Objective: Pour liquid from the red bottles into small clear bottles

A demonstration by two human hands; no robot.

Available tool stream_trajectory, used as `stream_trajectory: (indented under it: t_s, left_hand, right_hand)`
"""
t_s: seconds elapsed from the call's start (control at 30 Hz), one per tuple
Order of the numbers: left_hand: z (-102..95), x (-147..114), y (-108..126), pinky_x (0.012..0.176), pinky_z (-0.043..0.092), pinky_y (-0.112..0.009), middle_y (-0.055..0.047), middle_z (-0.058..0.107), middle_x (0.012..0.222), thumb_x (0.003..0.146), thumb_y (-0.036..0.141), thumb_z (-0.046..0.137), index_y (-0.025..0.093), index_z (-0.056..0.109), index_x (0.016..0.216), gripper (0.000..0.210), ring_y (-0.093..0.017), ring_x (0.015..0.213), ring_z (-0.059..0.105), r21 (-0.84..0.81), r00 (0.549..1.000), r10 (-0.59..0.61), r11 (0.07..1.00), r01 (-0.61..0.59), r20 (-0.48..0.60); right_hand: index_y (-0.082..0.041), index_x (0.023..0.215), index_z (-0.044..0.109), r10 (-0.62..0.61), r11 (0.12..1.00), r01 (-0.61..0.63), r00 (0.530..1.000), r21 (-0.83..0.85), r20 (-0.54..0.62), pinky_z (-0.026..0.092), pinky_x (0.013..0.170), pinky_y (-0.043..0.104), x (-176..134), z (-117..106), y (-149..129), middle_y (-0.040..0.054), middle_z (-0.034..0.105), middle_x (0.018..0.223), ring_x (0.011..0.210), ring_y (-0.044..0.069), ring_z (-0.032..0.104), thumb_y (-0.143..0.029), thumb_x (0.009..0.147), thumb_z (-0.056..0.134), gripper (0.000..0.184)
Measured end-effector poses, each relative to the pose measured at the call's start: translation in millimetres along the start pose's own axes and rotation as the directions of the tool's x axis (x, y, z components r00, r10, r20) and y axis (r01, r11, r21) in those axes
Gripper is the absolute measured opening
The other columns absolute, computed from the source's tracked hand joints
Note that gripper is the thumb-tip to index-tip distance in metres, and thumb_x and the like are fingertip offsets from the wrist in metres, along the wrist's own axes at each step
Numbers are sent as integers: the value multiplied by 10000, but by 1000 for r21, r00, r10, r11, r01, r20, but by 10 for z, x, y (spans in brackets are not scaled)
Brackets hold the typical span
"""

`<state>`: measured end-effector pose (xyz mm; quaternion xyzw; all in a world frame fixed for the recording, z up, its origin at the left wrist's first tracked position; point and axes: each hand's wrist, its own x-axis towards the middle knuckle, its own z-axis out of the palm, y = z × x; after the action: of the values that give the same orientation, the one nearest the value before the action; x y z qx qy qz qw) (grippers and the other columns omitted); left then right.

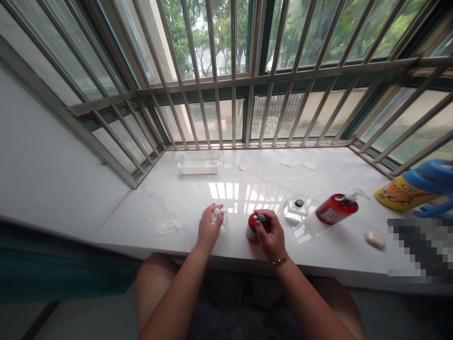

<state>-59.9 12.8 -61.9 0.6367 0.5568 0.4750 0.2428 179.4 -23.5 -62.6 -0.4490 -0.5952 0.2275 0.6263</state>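
Note:
My left hand (209, 226) is closed around the top of a small clear bottle (222, 225) with a whitish cap, which stands on the white ledge. To its right is a red bottle (252, 234) with a pale label and a rounded dark cap (261, 218). My right hand (272, 232) has its thumb and fingers wrapped about that cap and the bottle's upper part. Just beyond my right hand sits a square clear bottle (296, 212) with a black cap. Farther right, a red pump bottle (336, 209) with a clear pump head stands on the ledge.
A white perforated basket (199, 165) sits near the window bars (233, 85). Crumpled wrappers (169, 227) lie at left, with small scraps farther back. At right are a pale soap-like piece (375, 239), a blue-and-yellow cup (410, 189) and a blurred-out patch.

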Motion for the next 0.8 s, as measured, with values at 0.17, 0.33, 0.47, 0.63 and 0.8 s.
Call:
stream_trajectory:
  t_s: [0.17, 0.33, 0.47, 0.63, 0.8]
  left_hand:
    - [6, 0, -4, 1234, 461, -500, -74, 746, 1354, 1030, 424, 628, 286, 716, 1243, 268, -274, 1457, 575, -3, 1000, 5, 1000, -5, -9]
    - [7, -2, -24, 1237, 462, -497, -68, 744, 1355, 1030, 424, 629, 288, 714, 1243, 267, -271, 1454, 578, 1, 1000, 9, 1000, -9, -9]
    - [7, -1, -22, 1240, 458, -496, -69, 745, 1354, 1032, 431, 627, 292, 713, 1245, 268, -271, 1456, 575, -1, 1000, 8, 1000, -8, -6]
    - [5, -1, -5, 1239, 457, -500, -65, 744, 1355, 1029, 441, 630, 295, 715, 1241, 271, -272, 1457, 572, -5, 1000, -1, 1000, 1, -6]
    - [2, -4, -6, 1240, 454, -499, -65, 742, 1359, 1031, 446, 628, 297, 714, 1242, 271, -273, 1466, 565, -13, 1000, -8, 1000, 8, 0]
  right_hand:
    - [-274, 1231, 698, -59, 996, 59, 998, -62, 17, 570, 933, 498, 40, -27, -33, 94, 693, 1149, 1074, 287, 677, -435, 1057, 571, 268]
    - [-287, 1284, 624, 6, 1000, -5, 1000, 28, -20, 582, 961, 519, -19, 1, 62, 98, 690, 1233, 1120, 293, 685, -461, 989, 696, 349]
    - [-299, 1258, 619, 20, 999, -19, 1000, 46, -22, 563, 995, 531, -24, 10, 44, 95, 696, 1238, 1156, 292, 682, -413, 1001, 690, 289]
    - [-291, 1229, 662, -12, 1000, 12, 1000, 4, -4, 552, 947, 499, 22, -6, -46, 87, 694, 1189, 1111, 288, 678, -415, 1040, 618, 230]
    - [-286, 1268, 672, -56, 998, 56, 998, -22, 2, 548, 922, 479, 19, -9, -48, 86, 676, 1163, 1069, 275, 669, -416, 1073, 549, 264]
